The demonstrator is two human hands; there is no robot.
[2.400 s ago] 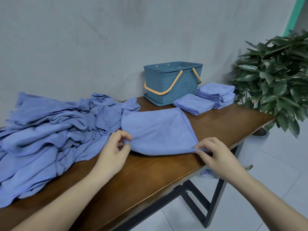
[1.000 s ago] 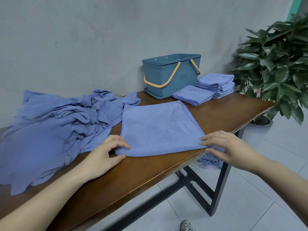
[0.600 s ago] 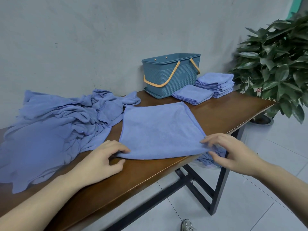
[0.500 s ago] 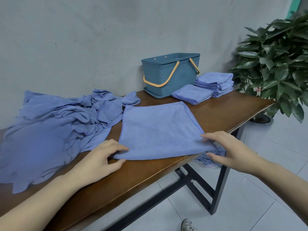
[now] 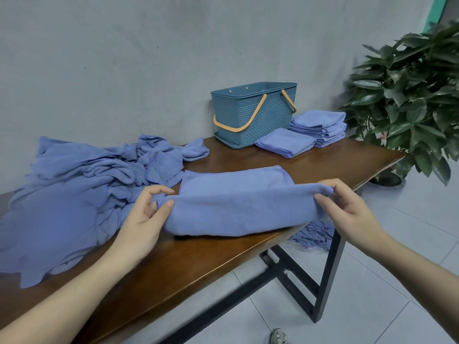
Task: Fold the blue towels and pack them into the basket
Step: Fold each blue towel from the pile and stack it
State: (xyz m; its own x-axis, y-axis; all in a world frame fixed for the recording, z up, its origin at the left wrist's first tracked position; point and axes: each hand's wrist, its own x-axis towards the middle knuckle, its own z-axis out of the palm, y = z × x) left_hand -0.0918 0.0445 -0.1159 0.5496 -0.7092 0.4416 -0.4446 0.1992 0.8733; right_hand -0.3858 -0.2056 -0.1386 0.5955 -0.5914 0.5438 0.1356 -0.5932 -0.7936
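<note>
— What is shown, from the left?

— A loose heap of unfolded blue microfibre towels (image 5: 74,194) is seen on the long brown wooden table (image 5: 198,259). Beside it, the near edge of the spread blue square towel (image 5: 236,207) is pinched at one corner between thumb and fingers of the left hand (image 5: 146,214), and at the other corner by the right hand (image 5: 347,209). That edge is held raised above the table and is being carried away from the person over the flat far half.

— How is the fold best made?

— Both corners are best kept level and laid edge to edge on the far hem, then smoothed flat. Further right, the teal woven-pattern plastic basket with orange handles (image 5: 255,112) is seen against the wall, with two stacks of folded blue towels (image 5: 305,135) just beside it, not yet packed.
</note>
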